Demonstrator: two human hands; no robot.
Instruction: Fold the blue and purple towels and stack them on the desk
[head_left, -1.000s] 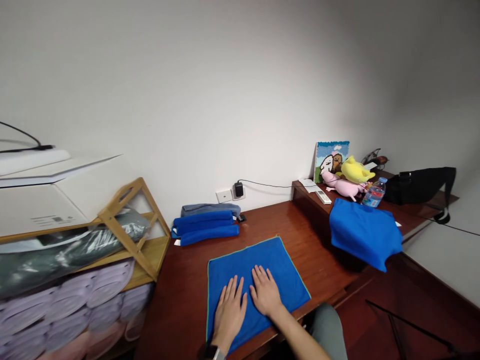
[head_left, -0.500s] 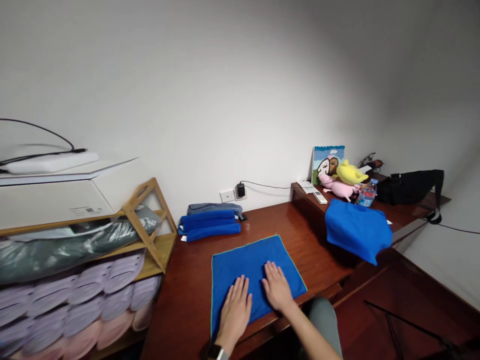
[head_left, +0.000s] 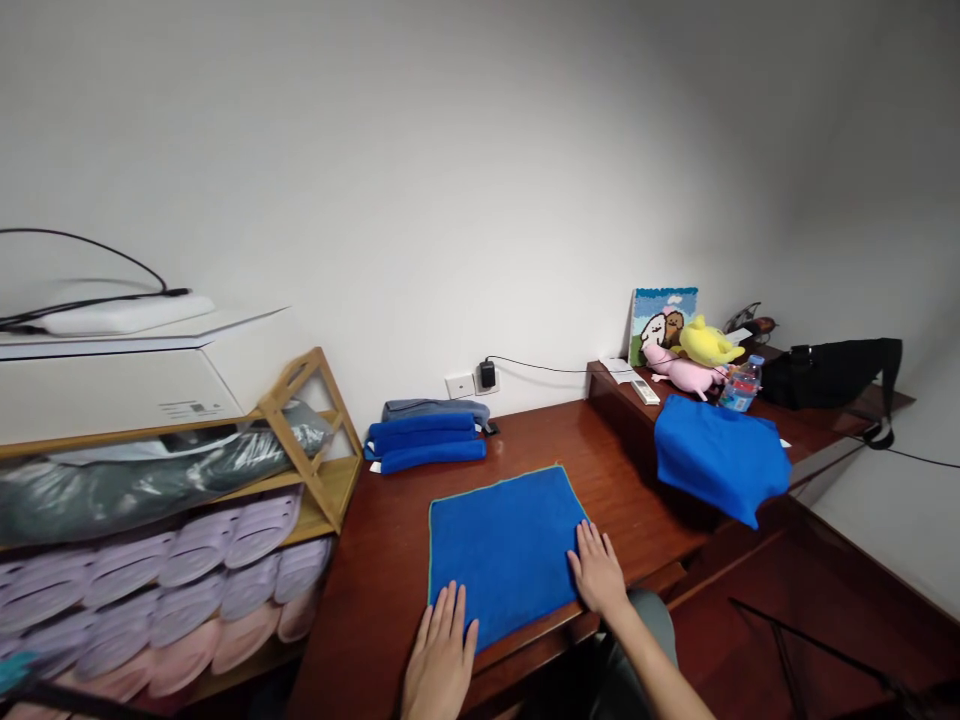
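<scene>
A blue towel (head_left: 504, 550) with a green stitched edge lies spread flat on the brown wooden desk (head_left: 375, 560). My left hand (head_left: 441, 645) rests palm down over its near left corner, fingers stretched out and pointing away from me. On the right edge of the towel lies my right hand (head_left: 598, 568), also flat with its fingers extended. Neither hand grips anything. Behind the towel, against the wall, sit rolled blue towels (head_left: 427, 440) with a grey-blue rolled cloth (head_left: 435, 409) behind them.
Another blue cloth (head_left: 720, 455) hangs over the raised shelf's edge at right. Near it stand a water bottle (head_left: 742, 385), plush toys (head_left: 690, 372), a remote (head_left: 645, 391) and a black bag (head_left: 825, 375). A wooden rack (head_left: 341, 490) with lilac and pink slippers borders the desk's left.
My hands have slid apart over the towel, the left one toward its near left corner and the right one out to its right edge. The view has shifted slightly.
</scene>
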